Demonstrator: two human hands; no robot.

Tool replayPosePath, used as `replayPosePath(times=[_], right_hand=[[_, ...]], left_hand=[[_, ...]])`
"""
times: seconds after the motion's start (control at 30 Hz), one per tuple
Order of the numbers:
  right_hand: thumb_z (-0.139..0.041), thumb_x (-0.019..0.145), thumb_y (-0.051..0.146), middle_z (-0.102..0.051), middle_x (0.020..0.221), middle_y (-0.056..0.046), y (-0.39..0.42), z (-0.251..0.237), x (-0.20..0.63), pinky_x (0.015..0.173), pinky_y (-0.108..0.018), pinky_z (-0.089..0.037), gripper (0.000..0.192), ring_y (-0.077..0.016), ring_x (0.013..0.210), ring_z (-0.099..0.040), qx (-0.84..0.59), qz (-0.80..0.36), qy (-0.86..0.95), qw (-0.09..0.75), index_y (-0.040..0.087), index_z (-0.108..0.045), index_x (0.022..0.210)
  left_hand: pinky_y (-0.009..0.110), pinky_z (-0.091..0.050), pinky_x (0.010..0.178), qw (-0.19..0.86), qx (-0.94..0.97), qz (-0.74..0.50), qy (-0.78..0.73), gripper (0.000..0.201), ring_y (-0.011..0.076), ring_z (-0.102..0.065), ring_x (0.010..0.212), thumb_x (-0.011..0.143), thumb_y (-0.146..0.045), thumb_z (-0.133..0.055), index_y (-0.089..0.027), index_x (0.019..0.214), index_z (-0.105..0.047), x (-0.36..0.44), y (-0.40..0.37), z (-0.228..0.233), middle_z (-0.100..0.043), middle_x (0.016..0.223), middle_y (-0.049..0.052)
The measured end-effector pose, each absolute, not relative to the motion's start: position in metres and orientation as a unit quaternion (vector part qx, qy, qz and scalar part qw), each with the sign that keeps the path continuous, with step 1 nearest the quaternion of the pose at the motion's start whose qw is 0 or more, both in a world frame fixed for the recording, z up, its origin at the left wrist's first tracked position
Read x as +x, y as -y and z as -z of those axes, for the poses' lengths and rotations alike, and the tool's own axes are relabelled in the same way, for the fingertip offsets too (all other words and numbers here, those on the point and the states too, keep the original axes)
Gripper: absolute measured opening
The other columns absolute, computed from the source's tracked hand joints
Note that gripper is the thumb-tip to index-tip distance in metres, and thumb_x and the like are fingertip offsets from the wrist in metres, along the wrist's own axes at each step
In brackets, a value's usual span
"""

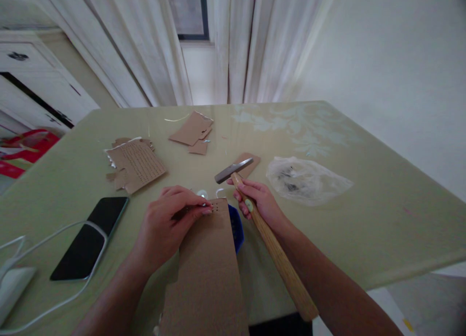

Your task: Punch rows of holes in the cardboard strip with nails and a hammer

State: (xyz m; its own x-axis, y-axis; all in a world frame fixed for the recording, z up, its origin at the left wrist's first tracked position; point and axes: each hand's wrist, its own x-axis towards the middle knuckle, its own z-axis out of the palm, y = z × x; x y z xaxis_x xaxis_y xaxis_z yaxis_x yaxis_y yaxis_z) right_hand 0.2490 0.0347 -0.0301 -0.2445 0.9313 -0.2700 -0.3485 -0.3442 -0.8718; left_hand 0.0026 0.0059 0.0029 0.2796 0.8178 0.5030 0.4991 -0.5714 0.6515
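Note:
My right hand (257, 200) grips a wooden-handled hammer (276, 253) close to its metal head (233, 170), which hovers just above the table. My left hand (174, 219) pinches something small, too small to name, at the far end of a long cardboard strip (207, 273) that has a row of small holes near its top. The strip lies over a blue object (237, 229), mostly hidden beneath it. The two hands are a few centimetres apart.
On the green table (364, 229) lie a black phone (91, 236) with a white cable (54, 234), a perforated cardboard piece (136, 166), cardboard scraps (192, 129), a small cardboard piece (249, 163) and a clear plastic bag (306, 180). Curtains and a white cabinet (32, 78) stand behind.

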Motion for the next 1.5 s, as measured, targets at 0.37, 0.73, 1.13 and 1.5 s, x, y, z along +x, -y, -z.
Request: replayPosePath(times=[0.37,0.73,1.13,1.5], right_hand=[[-0.088,0.078,0.051,-0.062,0.070,0.004,-0.0345,0.0325,0.2470,0.036,-0.022,-0.034,0.049,-0.0086,0.044,-0.050,-0.414,-0.706,0.353,0.454,0.015,-0.080,0.111],[-0.088,0.080,0.051,-0.061,0.070,0.005,-0.0339,0.0303,0.2482,0.037,-0.021,-0.035,0.046,-0.0082,0.045,-0.049,-0.415,-0.708,0.354,0.449,0.016,-0.079,0.109],[-0.089,0.080,0.051,-0.061,0.070,0.005,-0.0333,0.0295,0.2474,0.037,-0.021,-0.033,0.046,-0.0082,0.046,-0.049,-0.409,-0.710,0.354,0.451,0.016,-0.080,0.109],[-0.089,0.079,0.053,-0.061,0.070,0.005,-0.0336,0.0311,0.2472,0.037,-0.021,-0.035,0.047,-0.0083,0.045,-0.050,-0.411,-0.709,0.354,0.451,0.016,-0.080,0.107]], left_hand=[[0.033,-0.054,0.084,0.220,0.781,-0.410,-0.416,0.010,0.0183,-0.076,0.083,0.099,-0.022,-0.080,-0.029,0.098,-0.085,0.0008,-0.0063,-0.0011,-0.085,0.091,-0.001],[0.032,-0.054,0.084,0.211,0.784,-0.410,-0.415,0.011,0.0161,-0.076,0.084,0.099,-0.021,-0.081,-0.031,0.099,-0.084,0.0006,-0.0061,0.0003,-0.085,0.092,-0.004],[0.034,-0.055,0.082,0.214,0.779,-0.411,-0.422,0.009,0.0181,-0.076,0.082,0.099,-0.023,-0.080,-0.030,0.097,-0.085,0.0017,-0.0054,-0.0021,-0.085,0.091,-0.002],[0.033,-0.053,0.083,0.202,0.789,-0.410,-0.411,0.010,0.0169,-0.075,0.082,0.100,-0.022,-0.080,-0.031,0.099,-0.084,0.0011,-0.0057,-0.0018,-0.085,0.092,-0.004]])
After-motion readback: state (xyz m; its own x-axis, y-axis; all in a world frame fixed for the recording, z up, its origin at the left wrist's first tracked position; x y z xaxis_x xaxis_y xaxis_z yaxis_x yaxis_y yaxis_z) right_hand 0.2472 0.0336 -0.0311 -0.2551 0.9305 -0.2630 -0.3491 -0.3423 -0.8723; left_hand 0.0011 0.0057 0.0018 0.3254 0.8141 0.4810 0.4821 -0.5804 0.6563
